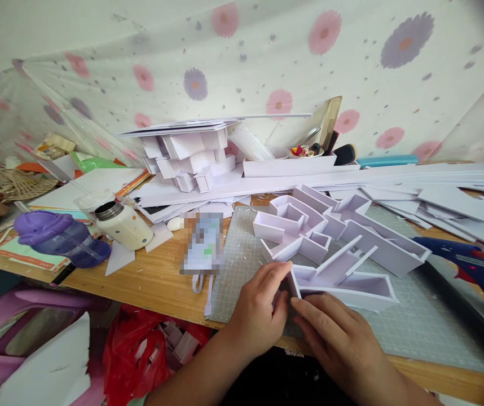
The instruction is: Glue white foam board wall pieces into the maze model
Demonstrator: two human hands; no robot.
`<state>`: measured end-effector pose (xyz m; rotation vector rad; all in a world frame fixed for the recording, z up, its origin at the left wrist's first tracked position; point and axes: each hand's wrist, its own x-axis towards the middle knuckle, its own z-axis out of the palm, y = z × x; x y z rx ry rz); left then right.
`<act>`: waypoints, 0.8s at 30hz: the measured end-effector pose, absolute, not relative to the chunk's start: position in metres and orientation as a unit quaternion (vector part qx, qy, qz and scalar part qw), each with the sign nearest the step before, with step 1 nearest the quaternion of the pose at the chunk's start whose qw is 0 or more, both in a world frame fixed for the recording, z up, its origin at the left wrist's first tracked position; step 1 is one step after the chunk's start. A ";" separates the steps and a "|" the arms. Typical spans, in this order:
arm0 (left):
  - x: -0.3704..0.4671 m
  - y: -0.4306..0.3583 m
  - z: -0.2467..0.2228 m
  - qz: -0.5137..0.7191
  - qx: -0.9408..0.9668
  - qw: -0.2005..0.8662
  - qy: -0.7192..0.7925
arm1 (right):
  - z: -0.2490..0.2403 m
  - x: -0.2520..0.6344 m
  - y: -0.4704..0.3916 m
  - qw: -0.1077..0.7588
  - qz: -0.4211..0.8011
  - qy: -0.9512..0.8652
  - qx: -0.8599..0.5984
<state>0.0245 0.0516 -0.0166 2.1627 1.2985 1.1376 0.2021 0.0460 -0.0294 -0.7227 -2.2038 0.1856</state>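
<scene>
A white foam-board model piece with upright walls stands near the front edge of the grey cutting mat. My left hand is closed on its left end panel, thumb and fingers at either side. At the panel's lower corner and near wall, my right hand presses with its fingers together. Part of the corner is hidden by my fingers. Just beyond stands a larger white walled model with several angled compartments; whether it joins the held piece I cannot tell.
A blue glue gun lies at the right. Left are a blurred phone with a cable, a cream flask and a purple bottle. Stacked white models and board strips line the back. A red bag hangs below.
</scene>
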 end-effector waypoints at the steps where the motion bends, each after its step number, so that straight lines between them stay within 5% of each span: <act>1: 0.024 0.051 -0.016 0.403 0.768 0.189 0.460 | -0.029 0.202 0.046 0.396 0.074 -0.869 -0.287; 24: 0.021 0.051 -0.009 0.354 0.787 0.184 0.470 | -0.018 0.210 0.043 0.456 0.082 -0.845 -0.268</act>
